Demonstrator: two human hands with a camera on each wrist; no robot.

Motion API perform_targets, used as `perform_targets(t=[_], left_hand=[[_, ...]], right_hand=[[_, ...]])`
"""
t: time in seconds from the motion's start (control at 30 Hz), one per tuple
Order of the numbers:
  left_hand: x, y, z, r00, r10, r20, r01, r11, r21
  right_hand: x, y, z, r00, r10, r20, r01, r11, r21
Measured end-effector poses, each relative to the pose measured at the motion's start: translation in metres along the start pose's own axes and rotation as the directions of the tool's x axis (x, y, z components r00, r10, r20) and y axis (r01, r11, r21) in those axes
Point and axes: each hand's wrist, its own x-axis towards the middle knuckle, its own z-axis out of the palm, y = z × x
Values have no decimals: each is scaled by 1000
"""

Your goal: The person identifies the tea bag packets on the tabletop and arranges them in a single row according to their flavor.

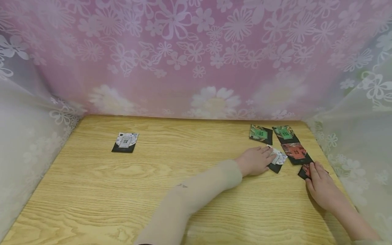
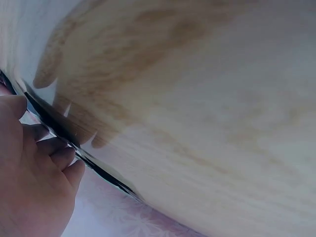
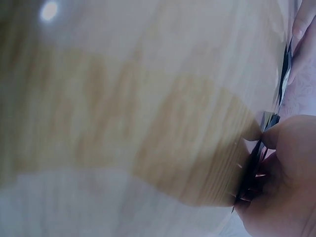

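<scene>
My left hand (image 1: 257, 160) lies over a white-and-black packet (image 1: 279, 158), its fingers resting on the packet's left part. In the left wrist view a dark packet (image 2: 52, 121) shows edge-on under the fingers of the left hand (image 2: 37, 173). A red-and-black packet (image 1: 304, 171) at the right is partly covered by my right hand (image 1: 324, 187), whose fingers lie across it with the thumb at its lower side. From the right wrist view, the right hand (image 3: 286, 173) touches a dark packet (image 3: 253, 165) near the tabletop; most of its fingers are in shadow.
Another red-and-black packet (image 1: 296, 153) lies just above the right hand. Two green-and-black packets, a left one (image 1: 260, 134) and a right one (image 1: 285, 133), lie behind. A white-and-black packet (image 1: 125, 142) sits far left on the wooden table (image 1: 92, 197). Floral curtains (image 1: 196, 68) enclose the table.
</scene>
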Motion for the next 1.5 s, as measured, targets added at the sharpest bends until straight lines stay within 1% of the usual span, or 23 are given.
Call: perform_targets(t=[0.13, 0.23, 0.33, 0.4, 0.6, 0.77, 0.9, 1.07, 1.37, 1.5], left_hand=[[-3, -2, 6, 1000, 8, -10, -8, 1000, -8], [-9, -5, 8, 1000, 13, -5, -13, 1000, -7], [-17, -7, 9, 1000, 19, -1, -19, 1000, -9], [-24, -9, 12, 1000, 26, -8, -26, 1000, -16], [-44, -20, 27, 998, 45, -39, -47, 998, -47], [-64, -35, 39, 998, 44, -53, -49, 994, -97], [-82, -47, 46, 997, 37, -68, -45, 993, -111], [-104, -61, 58, 997, 12, -83, -23, 991, -132], [-144, -91, 81, 996, -27, -81, 14, 988, -155], [-163, -104, 93, 995, -49, -90, 32, 982, -184]], right_hand=[[1, -2, -2, 1000, 13, 14, -13, 1000, 0], [1, -3, -2, 1000, 12, 13, -12, 1000, -2], [1, -3, -2, 1000, 8, 7, -8, 1000, 0], [1, -3, -1, 1000, 6, 3, -6, 1000, 0], [2, -3, -1, 1000, 5, -3, -5, 1000, -2], [1, -3, -1, 1000, 1, -10, -1, 1000, -4], [1, -3, -1, 1000, 0, -11, 0, 1000, -5], [0, -3, 0, 1000, -3, -14, 3, 1000, -4], [-1, -3, -1, 1000, 3, -4, -3, 1000, -7], [-1, -4, -3, 1000, 11, 8, -11, 1000, -8]])
